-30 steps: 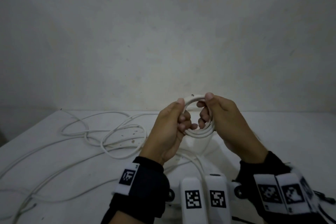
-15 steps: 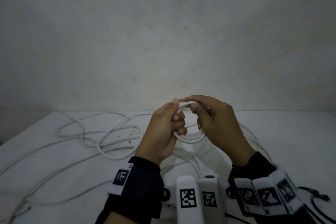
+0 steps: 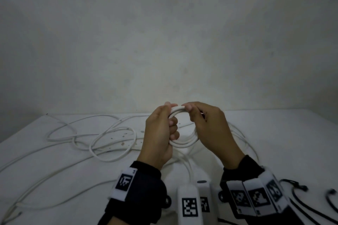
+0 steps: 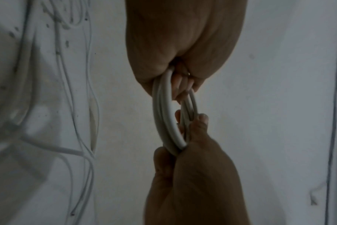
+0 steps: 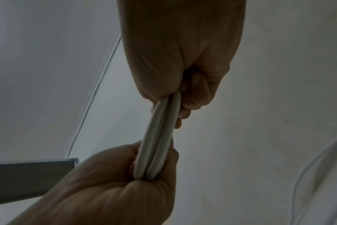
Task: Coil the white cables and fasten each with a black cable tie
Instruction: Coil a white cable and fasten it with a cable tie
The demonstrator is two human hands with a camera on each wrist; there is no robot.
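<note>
A small coil of white cable point(image 3: 184, 143) hangs in the air above the table, held between both hands. My left hand point(image 3: 159, 133) grips its left side, with the thumb on the top and the fingers curled through the loop. My right hand point(image 3: 210, 128) pinches the top of the coil close to the left thumb and hides the coil's right side. The left wrist view shows the coil point(image 4: 164, 114) edge-on between the two hands, and so does the right wrist view, coil point(image 5: 156, 137). A strand trails from the coil down to the table. Black cable ties point(image 3: 300, 201) lie at the front right.
Loose white cable point(image 3: 113, 139) sprawls in loops over the left half of the white table point(image 3: 292, 142). White marker-tagged devices point(image 3: 188, 202) stand at the front edge between my wrists. A plain wall rises just behind the table.
My right hand has turned over the top of the coil and slid left to meet the left thumb. Both hands and the coil have drifted slightly left.
</note>
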